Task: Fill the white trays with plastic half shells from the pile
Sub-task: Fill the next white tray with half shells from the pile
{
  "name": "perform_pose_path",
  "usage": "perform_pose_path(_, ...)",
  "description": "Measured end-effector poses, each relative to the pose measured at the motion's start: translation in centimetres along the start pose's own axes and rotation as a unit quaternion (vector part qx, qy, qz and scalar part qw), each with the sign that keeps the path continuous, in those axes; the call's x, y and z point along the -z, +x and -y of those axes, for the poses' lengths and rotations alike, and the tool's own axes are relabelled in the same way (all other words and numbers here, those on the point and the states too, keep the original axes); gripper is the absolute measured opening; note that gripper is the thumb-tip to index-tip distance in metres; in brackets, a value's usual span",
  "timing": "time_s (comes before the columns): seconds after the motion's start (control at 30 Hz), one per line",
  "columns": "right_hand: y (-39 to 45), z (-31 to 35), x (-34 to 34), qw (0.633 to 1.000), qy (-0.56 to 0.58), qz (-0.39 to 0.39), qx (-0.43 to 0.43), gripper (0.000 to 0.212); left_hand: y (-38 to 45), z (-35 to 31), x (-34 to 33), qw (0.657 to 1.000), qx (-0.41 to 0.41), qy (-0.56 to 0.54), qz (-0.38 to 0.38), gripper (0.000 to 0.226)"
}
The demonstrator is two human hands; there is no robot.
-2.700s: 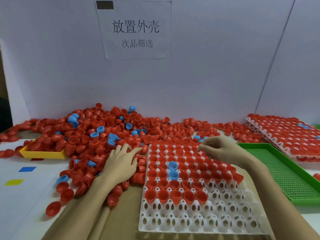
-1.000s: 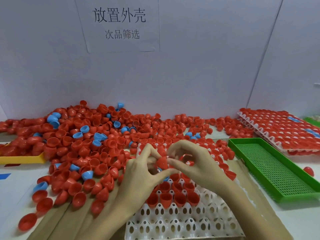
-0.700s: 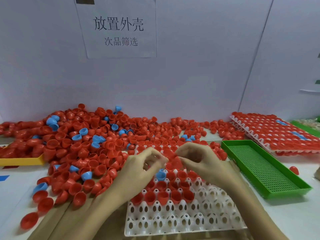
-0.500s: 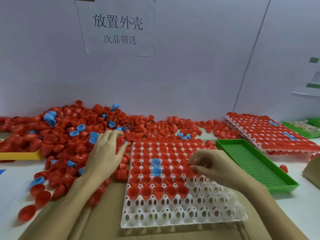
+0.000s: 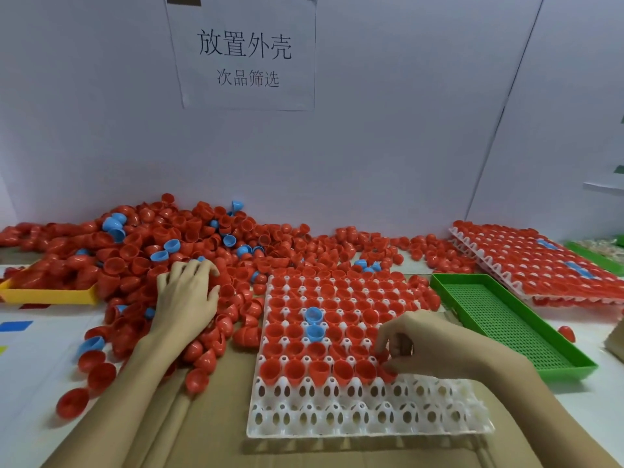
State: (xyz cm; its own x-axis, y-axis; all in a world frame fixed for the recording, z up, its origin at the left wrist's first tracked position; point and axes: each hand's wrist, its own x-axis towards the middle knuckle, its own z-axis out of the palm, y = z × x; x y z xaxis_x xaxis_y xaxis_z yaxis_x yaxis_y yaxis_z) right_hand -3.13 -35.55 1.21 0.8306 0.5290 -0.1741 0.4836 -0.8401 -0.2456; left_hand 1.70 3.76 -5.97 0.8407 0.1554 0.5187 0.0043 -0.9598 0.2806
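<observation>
Since half a second ago, little has been shifted: the left hand (image 5: 186, 295) is kept on the pile of shells (image 5: 175, 251) at much the same spot, and the right hand (image 5: 429, 346) has been brought slightly nearer, to the last filled row of the white tray (image 5: 337, 417). The left hand is laid palm down on the red shells, with its fingers spread loosely and curled into the heap; whether a shell is gripped beneath them cannot be told. The right hand is held with thumb and fingertips pinched narrowly on a red shell (image 5: 385, 366), which is being set at the right end of the nearest filled row, touching the tray.

Most of the tray's far rows are filled with red shells, mouths up, and two blue shells (image 5: 314, 324) are seated one behind the other near the middle. The two nearest rows are seen bare and white. The tray is rested on brown cardboard (image 5: 209, 434).

The pile is spread behind and to the left of the tray, mostly red with some blue mixed in, and a yellow tray (image 5: 50, 295) is partly buried at its left edge. A green mesh tray (image 5: 506, 325) is placed just right of the white tray, and filled trays (image 5: 540, 261) are stacked beyond it. A paper sign (image 5: 244, 55) with Chinese characters is fixed to the wall.
</observation>
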Motion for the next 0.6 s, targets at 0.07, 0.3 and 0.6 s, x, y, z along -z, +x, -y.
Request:
perform_pose_path(0.07,0.0,-0.4,1.0,0.998,0.062,0.005,0.007,0.007,0.0,-0.1,0.1,1.000,-0.004,0.000,-0.021,0.022)
perform_pose_path(0.3,2.1,-2.8,4.3,0.969,0.234,-0.075,0.015,0.026,-0.1,-0.1,0.9,0.996,-0.027,0.029,-0.075,0.027)
perform_pose_path(0.6,5.8,-5.5,0.9,0.879,0.423,-0.222,-0.009,0.028,-0.1,-0.6,0.7,0.995,-0.066,0.060,-0.053,0.020)
